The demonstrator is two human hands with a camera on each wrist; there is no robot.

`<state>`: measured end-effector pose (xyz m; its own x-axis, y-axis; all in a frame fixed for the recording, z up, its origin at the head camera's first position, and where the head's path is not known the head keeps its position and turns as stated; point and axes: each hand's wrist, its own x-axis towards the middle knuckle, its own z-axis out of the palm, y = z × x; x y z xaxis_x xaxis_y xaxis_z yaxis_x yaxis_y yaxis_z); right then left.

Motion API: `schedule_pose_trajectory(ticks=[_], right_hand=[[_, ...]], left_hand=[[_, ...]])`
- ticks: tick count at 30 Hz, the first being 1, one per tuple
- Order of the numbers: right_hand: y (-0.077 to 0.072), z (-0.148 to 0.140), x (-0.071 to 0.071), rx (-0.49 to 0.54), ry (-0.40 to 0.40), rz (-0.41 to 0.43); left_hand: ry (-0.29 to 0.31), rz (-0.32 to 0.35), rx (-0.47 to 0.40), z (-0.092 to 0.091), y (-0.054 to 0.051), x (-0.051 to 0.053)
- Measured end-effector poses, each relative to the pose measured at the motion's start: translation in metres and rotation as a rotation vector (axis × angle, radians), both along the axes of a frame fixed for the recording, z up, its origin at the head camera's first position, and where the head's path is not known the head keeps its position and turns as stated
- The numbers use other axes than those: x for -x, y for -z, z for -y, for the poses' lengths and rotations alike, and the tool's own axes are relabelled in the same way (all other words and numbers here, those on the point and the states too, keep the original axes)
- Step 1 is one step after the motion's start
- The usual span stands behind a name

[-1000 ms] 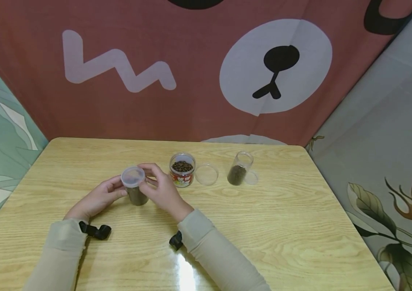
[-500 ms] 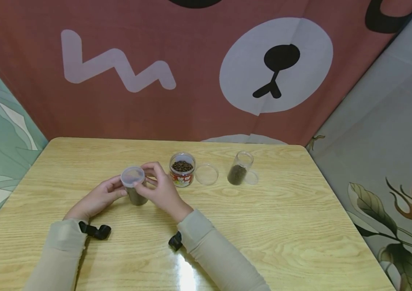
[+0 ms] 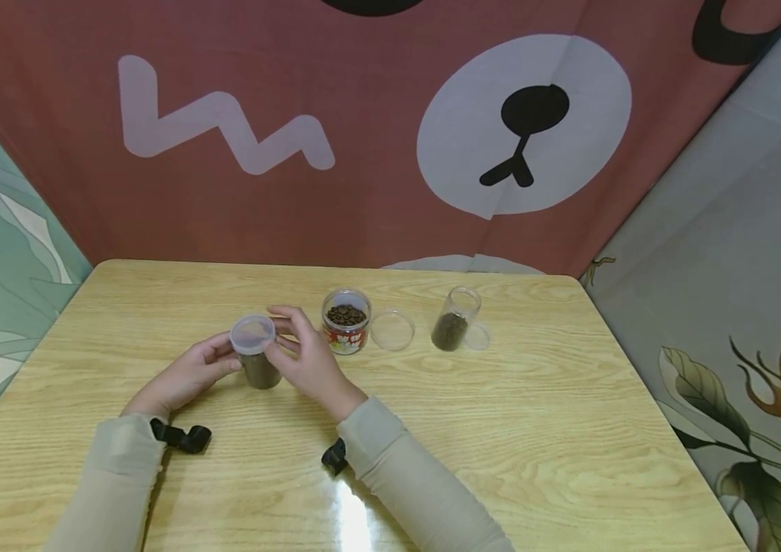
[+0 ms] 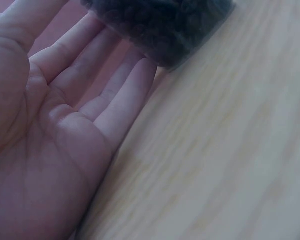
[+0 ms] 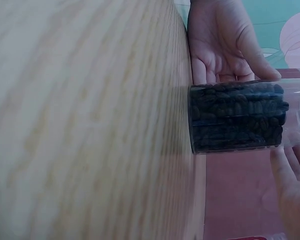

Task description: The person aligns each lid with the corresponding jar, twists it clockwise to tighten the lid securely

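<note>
A clear jar [image 3: 260, 371] with a translucent lid [image 3: 253, 333] stands on the table, partly filled with dark beans, which the right wrist view shows closely [image 5: 237, 117]. My left hand [image 3: 190, 374] curls its fingers and thumb round the jar's left side. In the left wrist view the left hand's palm [image 4: 45, 135] faces the jar's base [image 4: 165, 30]. My right hand [image 3: 310, 362] holds the jar's upper right side, thumb at the lid's edge. Only part of the right hand [image 5: 295, 195] shows in the right wrist view.
Right of the hands stands an uncovered jar of brown pieces with a red label [image 3: 346, 330], a clear round lid [image 3: 392, 330] beside it. Farther right are a tall clear container with dark contents [image 3: 450, 330] and a small clear disc [image 3: 478, 336]. Printed cloths hang behind the table [image 3: 535, 445].
My right thumb has shifted slightly left and back right along the lid's edge. The jar and my left hand have stayed nearly in place.
</note>
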<state>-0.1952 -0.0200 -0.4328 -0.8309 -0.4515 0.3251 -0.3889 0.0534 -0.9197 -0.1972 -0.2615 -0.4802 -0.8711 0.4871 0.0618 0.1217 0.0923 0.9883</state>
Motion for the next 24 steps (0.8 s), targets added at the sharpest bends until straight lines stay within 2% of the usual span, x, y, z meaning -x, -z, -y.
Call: schedule_pose_trajectory(ticks=[6, 8, 13, 15, 24], right_hand=[[0.0027, -0.0016, 0.0026, -0.018, -0.018, -0.068], [-0.0025, -0.0021, 0.0006, -0.021, -0.020, -0.064], [-0.0047, -0.0018, -0.0002, -0.020, -0.020, -0.036], [0.0005, -0.0013, 0.0020, -0.010, -0.019, -0.033], [0.0004, 0.0001, 0.0003, 0.001, 0.006, -0.008]], left_hand=[[0.009, 0.006, -0.012, -0.0001, -0.0005, 0.0006], [0.013, 0.003, -0.017, 0.0001, -0.0003, 0.0010], [0.014, 0.002, -0.012, 0.0004, -0.0001, 0.0014], [0.010, 0.006, -0.006, 0.0004, 0.0000, 0.0014], [-0.003, 0.013, 0.005, -0.0003, 0.0006, 0.0009]])
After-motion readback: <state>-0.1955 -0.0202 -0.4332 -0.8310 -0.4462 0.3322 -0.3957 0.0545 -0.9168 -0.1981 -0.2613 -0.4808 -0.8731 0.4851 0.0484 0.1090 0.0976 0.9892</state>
